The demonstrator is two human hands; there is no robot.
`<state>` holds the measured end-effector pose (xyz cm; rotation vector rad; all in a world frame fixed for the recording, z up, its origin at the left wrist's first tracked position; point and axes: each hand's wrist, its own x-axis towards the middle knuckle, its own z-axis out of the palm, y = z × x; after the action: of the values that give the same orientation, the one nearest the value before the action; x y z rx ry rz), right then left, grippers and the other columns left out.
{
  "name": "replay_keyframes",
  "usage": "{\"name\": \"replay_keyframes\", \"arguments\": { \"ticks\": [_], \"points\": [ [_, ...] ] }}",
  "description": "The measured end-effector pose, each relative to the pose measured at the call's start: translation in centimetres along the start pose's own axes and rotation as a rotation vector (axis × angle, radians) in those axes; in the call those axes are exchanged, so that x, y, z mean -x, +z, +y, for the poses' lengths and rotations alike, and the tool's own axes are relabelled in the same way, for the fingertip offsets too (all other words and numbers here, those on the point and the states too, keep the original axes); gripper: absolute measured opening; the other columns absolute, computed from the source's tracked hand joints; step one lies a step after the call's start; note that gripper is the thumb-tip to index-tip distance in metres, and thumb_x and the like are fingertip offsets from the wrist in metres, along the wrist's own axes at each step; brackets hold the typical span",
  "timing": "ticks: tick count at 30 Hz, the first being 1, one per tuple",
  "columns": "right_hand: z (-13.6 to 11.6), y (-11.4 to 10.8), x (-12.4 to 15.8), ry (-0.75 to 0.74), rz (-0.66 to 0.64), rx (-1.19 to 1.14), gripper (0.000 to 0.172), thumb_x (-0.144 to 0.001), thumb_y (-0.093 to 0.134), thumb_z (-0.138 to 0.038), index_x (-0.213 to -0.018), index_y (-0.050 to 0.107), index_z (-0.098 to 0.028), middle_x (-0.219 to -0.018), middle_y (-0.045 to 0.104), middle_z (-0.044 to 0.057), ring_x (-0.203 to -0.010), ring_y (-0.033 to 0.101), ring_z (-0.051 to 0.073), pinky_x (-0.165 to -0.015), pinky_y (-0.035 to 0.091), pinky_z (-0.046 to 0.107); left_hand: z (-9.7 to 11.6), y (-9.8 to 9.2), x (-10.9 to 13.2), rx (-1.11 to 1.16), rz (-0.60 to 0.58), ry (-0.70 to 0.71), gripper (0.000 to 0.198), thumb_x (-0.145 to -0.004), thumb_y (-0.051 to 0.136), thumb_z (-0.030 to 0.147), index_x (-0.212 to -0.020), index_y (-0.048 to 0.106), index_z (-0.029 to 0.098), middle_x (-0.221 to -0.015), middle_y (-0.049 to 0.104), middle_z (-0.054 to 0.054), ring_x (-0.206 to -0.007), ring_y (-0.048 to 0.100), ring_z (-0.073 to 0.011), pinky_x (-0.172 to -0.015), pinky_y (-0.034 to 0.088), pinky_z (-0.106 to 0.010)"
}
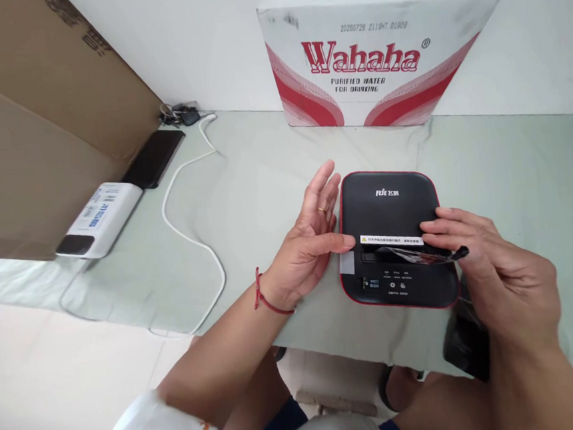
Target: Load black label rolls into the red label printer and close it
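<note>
A black label printer (391,209) with a red edge lies flat on the cloth-covered table, a white warning sticker across its middle. My left hand (313,239) is at its left side, fingers stretched out and thumb tip touching the top by the sticker. From beside the slot, a shiny dark film strip (415,256) runs right to a dark end. My right hand (502,270) pinches that end between thumb and fingers, its other fingertips over the printer's right edge. Part of the strip is hidden by this hand. Below my right wrist, a black object (465,343) is partly covered.
Behind the printer stands a white and red water carton (363,61). To the left are a white device (103,217), a black phone (155,158), keys (180,114), a white cable (193,240) and a brown cardboard panel (44,142). The table's front edge runs just below the printer.
</note>
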<state>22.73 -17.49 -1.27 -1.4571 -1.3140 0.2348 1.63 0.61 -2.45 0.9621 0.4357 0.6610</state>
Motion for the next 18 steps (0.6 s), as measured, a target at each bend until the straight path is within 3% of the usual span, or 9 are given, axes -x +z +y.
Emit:
{"name": "replay_keyframes", "arguments": {
  "ticks": [2, 4, 7, 11, 15, 18],
  "points": [
    [0.2, -0.4, -0.1, -0.038, -0.075, 0.018, 0.027, -0.117, 0.072, -0.047, -0.135, 0.09, -0.039, -0.135, 0.091, 0.001, -0.149, 0.074, 0.031, -0.129, 0.058, 0.056, -0.3, 0.3, 0.2, 0.029, -0.025, 0.007, 0.099, -0.078, 0.097, 0.021, -0.167, 0.06, 0.046, -0.187, 0.052, 0.003, -0.186, 0.029, -0.0374, -0.154, 0.019, -0.058],
    [0.3, -0.7, 0.0, -0.058, -0.149, 0.035, 0.041, -0.114, 0.075, -0.054, -0.151, 0.082, -0.04, -0.147, 0.087, 0.003, -0.159, 0.065, 0.032, -0.132, 0.054, 0.055, -0.6, 0.4, 0.5, 0.059, -0.068, 0.017, 0.093, -0.08, 0.096, 0.024, -0.165, 0.063, 0.042, -0.186, 0.054, 0.001, -0.184, 0.033, -0.0395, -0.153, 0.023, -0.059],
    [0.1, -0.6, 0.3, -0.04, -0.168, 0.03, 0.053, -0.111, 0.082, -0.04, -0.163, 0.072, -0.041, -0.153, 0.083, 0.004, -0.163, 0.059, 0.031, -0.132, 0.051, 0.053, -0.7, 0.5, 0.7, 0.09, -0.134, 0.019, 0.105, -0.072, 0.094, 0.022, -0.17, 0.06, 0.04, -0.189, 0.051, 0.001, -0.185, 0.03, -0.0413, -0.153, 0.022, -0.059],
    [-1.2, 0.0, 0.3, -0.114, -0.111, 0.03, 0.047, -0.105, 0.082, -0.016, -0.146, 0.08, -0.039, -0.138, 0.086, 0.004, -0.145, 0.069, 0.032, -0.123, 0.055, 0.056, -0.6, 0.2, 0.9, 0.066, -0.11, -0.014, 0.129, -0.068, 0.088, 0.016, -0.183, 0.041, 0.047, -0.197, 0.036, 0.005, -0.188, 0.02, -0.0386, -0.154, 0.022, -0.056],
    [-3.4, 0.0, 0.3, -0.229, -0.103, 0.339, 0.031, -0.104, 0.078, -0.01, -0.124, 0.085, -0.033, -0.131, 0.086, 0.005, -0.127, 0.07, 0.03, -0.105, 0.055, 0.05, -0.4, -0.4, 1.1, 0.01, -0.093, -0.107, 0.143, -0.07, 0.088, 0.012, -0.187, 0.021, 0.059, -0.203, 0.015, 0.011, -0.191, 0.008, -0.0372, -0.144, 0.043, -0.051],
    [-4.4, 0.1, 0.5, -0.275, -0.073, 0.476, 0.035, -0.104, 0.074, -0.003, -0.12, 0.085, -0.032, -0.126, 0.089, 0.004, -0.104, 0.072, 0.024, -0.088, 0.053, 0.043, -0.3, -0.9, 1.0, -0.019, -0.098, -0.119, 0.143, -0.071, 0.09, 0.012, -0.185, 0.021, 0.063, -0.204, 0.006, 0.015, -0.191, 0.005, -0.0368, -0.135, 0.054, -0.044]
  ]
}}
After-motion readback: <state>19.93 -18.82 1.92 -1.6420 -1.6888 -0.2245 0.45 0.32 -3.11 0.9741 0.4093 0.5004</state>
